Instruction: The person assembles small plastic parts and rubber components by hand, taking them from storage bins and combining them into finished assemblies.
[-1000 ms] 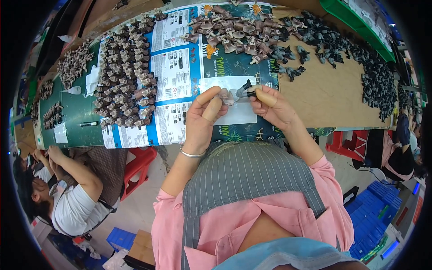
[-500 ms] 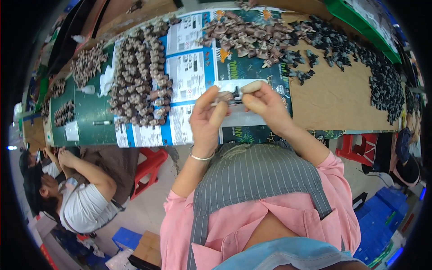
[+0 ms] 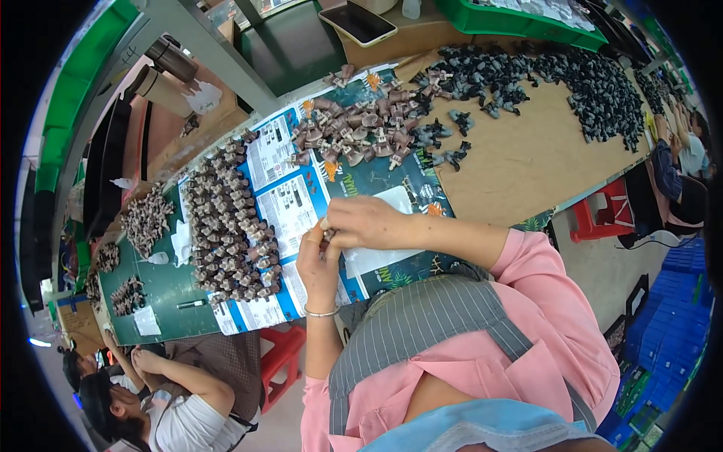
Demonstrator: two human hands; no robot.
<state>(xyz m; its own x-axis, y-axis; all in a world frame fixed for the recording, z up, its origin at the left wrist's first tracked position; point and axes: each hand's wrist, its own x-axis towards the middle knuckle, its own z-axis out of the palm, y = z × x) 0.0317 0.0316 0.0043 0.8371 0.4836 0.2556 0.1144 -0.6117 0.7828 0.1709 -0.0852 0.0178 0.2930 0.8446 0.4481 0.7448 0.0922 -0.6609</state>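
My left hand point(image 3: 318, 265) and my right hand point(image 3: 369, 223) meet over the printed sheets, fingers pinched together around a small brown figurine piece point(image 3: 329, 235). Most of that piece is hidden by the fingers. Just left of my hands, brown-and-beige figurines point(image 3: 233, 218) stand packed in rows. Beyond my hands lies a loose pile of brown figurine pieces point(image 3: 358, 128). Small grey-and-black figurine pieces point(image 3: 456, 157) lie to its right, and many more are heaped at the far right. A white sheet point(image 3: 376, 252) lies under my right wrist.
Brown paper point(image 3: 520, 162) covers the table's right side. A phone point(image 3: 358, 22) and a green bin point(image 3: 520, 26) stand at the back. Farther left are more small piles point(image 3: 147, 218) and a marker point(image 3: 191, 304). A person in a white shirt point(image 3: 188, 426) sits at lower left.
My hands have moved left and closed together, the right one now covering much of the piece. The dark part seen between my fingers before is no longer visible. The view has shifted and turned.
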